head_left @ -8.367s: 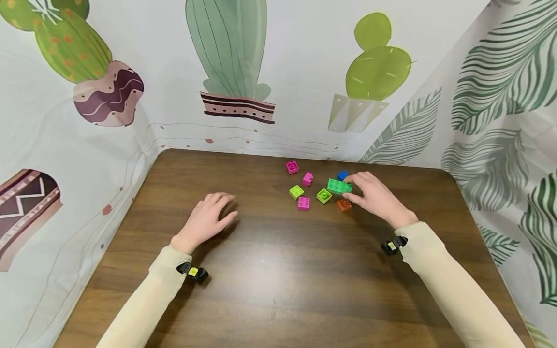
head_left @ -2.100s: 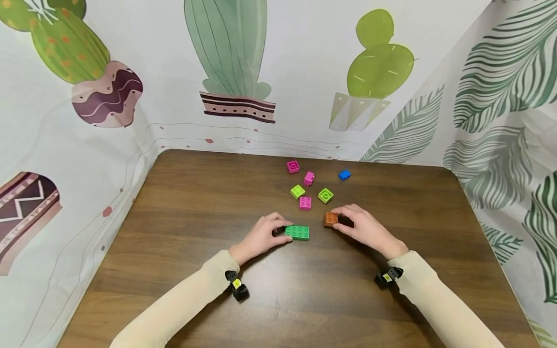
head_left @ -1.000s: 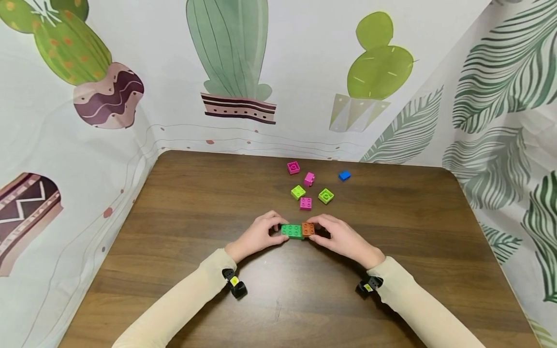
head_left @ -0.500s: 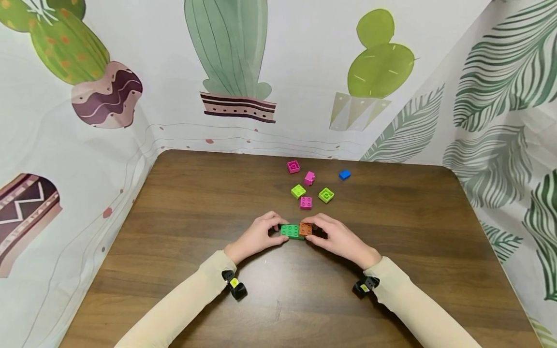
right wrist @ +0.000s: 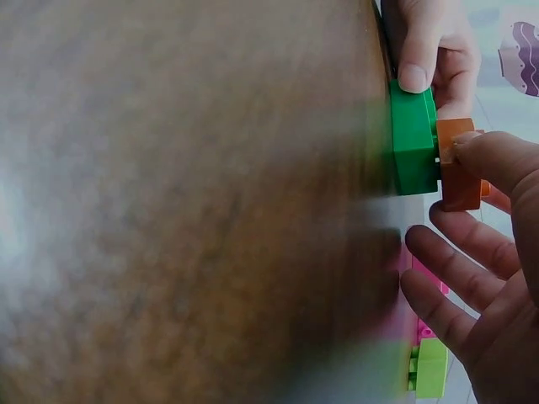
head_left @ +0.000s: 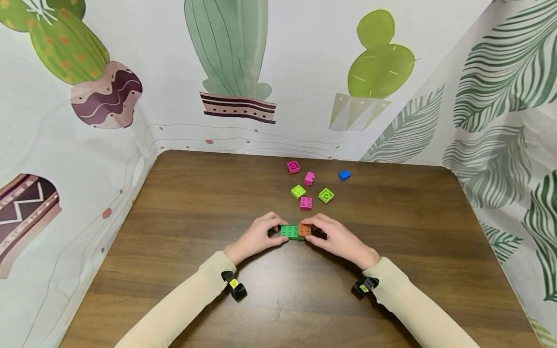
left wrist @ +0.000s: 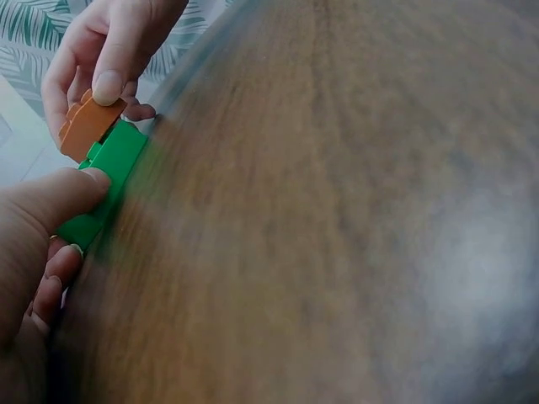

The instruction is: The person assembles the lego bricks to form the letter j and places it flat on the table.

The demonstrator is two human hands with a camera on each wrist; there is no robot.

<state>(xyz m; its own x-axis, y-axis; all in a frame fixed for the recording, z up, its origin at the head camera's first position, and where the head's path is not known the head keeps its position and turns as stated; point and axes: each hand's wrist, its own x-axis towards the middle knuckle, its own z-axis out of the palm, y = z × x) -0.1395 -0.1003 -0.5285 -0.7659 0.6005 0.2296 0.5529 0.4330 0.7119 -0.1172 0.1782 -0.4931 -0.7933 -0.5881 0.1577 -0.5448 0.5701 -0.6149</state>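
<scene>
One left hand (head_left: pixel 256 237) pinching green brick (head_left: pixel 289 232) (one end partly hidden), right hand (head_left: pixel 345 241) pinching orange brick (head_left: pixel 304 230)

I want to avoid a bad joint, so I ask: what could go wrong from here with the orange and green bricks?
The orange brick may lock crooked or slip: the right wrist view shows a narrow gap between it and the green brick. The green brick might tip under pressing, since the orange brick sits at one end and the left hand grips the other.

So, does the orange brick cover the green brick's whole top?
No, in the head view the orange brick is over only the right end of the green brick, leaving the rest uncovered.
</scene>
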